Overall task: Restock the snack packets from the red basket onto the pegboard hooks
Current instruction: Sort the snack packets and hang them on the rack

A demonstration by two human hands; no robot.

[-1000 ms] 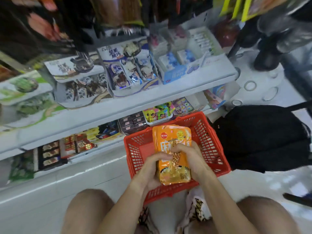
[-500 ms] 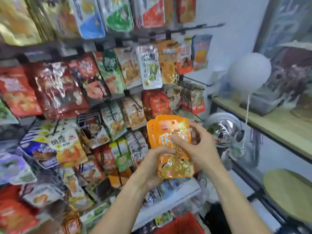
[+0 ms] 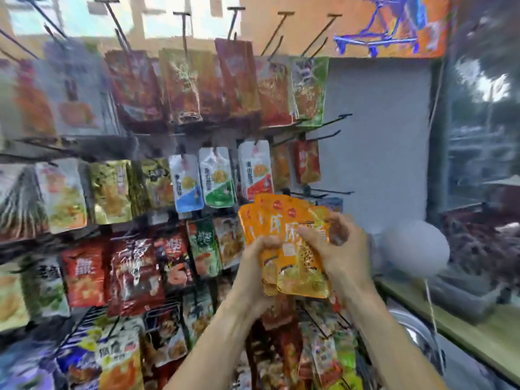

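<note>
Overhead and across the whole left side hangs the pegboard rack (image 3: 374, 136), its grey panel bare at the right and its black hooks (image 3: 332, 135) sticking out toward the viewer. Rows of hanging snack bags (image 3: 216, 175) cover the rack to the left of that bare panel, in red, green, blue, gold and white; much of it is blurred. Right of the rack runs a wooden counter (image 3: 478, 330), and a pale round balloon (image 3: 416, 249) floats just above the counter's near end. In front of the rack, low and right of its middle, a fanned bunch of orange packets (image 3: 292, 243) is held upright, overlapping one another, their tops just under an empty hook. Against the packets, the left hand (image 3: 253, 266) grips the bunch at its left edge, fingers curled round it. Opposite it, the right hand (image 3: 337, 254) pinches the frontmost packet from the right side, thumb on its printed face.
</note>
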